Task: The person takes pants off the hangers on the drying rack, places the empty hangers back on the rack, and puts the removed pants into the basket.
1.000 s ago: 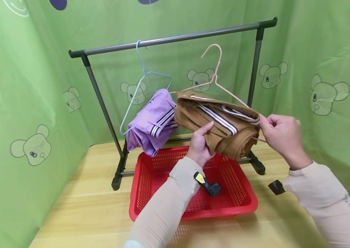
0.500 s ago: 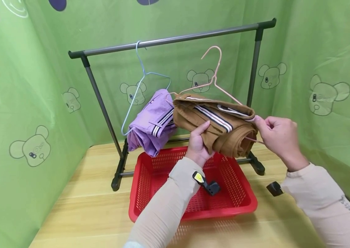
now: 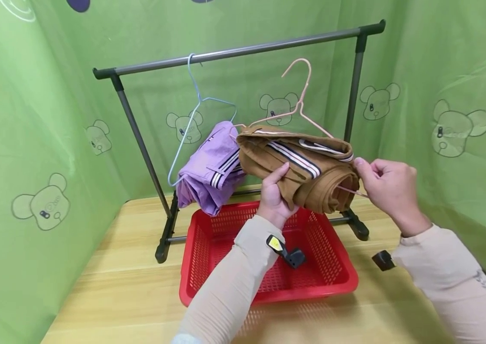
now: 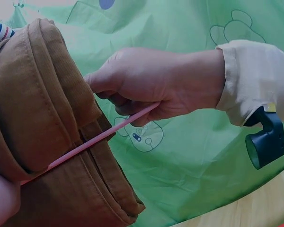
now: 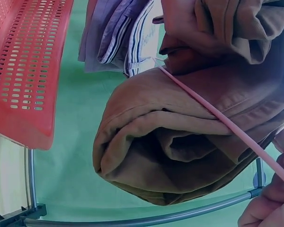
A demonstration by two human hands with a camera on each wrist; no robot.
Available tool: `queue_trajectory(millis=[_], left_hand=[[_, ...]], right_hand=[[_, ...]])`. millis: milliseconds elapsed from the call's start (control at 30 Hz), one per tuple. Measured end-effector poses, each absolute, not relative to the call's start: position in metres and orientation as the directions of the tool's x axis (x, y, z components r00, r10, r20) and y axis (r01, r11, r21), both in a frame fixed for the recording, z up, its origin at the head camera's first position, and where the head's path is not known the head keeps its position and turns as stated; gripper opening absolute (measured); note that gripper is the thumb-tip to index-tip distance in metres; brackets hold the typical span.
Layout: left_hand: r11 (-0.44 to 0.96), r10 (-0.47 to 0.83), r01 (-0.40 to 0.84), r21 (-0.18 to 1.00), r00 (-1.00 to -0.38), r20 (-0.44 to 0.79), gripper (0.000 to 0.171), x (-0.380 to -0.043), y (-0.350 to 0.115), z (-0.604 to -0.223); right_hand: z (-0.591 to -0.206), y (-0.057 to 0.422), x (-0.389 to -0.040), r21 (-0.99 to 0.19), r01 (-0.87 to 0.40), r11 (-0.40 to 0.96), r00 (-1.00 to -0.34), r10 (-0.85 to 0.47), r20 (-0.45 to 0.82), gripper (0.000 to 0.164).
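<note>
Brown folded trousers (image 3: 318, 193) with white-and-navy stripe trim hang over the lower bar of a pink wire hanger (image 3: 300, 102). My left hand (image 3: 274, 200) grips them from below, its thumb lying on the front of the cloth. At the right end, my right hand (image 3: 391, 188) holds the hanger's corner, fingers curled round the pink wire. In the left wrist view, the right hand's (image 4: 142, 85) thumb side meets the edge of the trousers (image 4: 33, 109). The right wrist view shows the wire running across the rolled brown cloth (image 5: 180, 142). The hanger's hook stands below the rack rail, unhooked.
A dark metal clothes rack (image 3: 264, 48) stands at the back of the wooden table (image 3: 109, 296). Purple folded trousers (image 3: 210, 165) hang from it on a blue hanger (image 3: 200, 99), close left of the brown ones. A red perforated basket (image 3: 303, 294) sits beneath the hands. Green curtains surround everything.
The brown trousers have shifted slightly left along the hanger, and their rolled right end shows more. The left hand has moved a little left with them. The right hand keeps its hold.
</note>
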State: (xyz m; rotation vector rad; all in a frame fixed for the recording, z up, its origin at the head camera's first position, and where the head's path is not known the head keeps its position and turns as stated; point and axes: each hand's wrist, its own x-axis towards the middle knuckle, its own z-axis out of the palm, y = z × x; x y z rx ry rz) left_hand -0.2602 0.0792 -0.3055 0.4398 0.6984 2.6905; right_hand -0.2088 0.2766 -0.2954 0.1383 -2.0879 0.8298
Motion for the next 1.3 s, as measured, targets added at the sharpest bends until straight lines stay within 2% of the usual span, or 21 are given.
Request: queue_trajectory(millis=[300, 933, 1300], left_hand=[[-0.823, 0.391, -0.250, 0.509, -0.901, 0.188, 0.018, -0.259, 0.079, -0.303], [-0.834, 0.412, -0.268, 0.482, -0.884, 0.222, 0.020, -0.258, 0.069, -0.300], [-0.840, 0.398, -0.263, 0.475, -0.893, 0.209, 0.024, -0.257, 0.065, -0.298]], right_hand=[[-0.300, 0.282, -0.209, -0.516, -0.353, 0.781, -0.635, 0.205, 0.745, 0.053], [-0.305, 0.285, -0.214, -0.466, -0.367, 0.805, -0.592, 0.184, 0.784, 0.054], [-0.307, 0.285, -0.214, -0.467, -0.360, 0.808, -0.603, 0.180, 0.777, 0.055]])
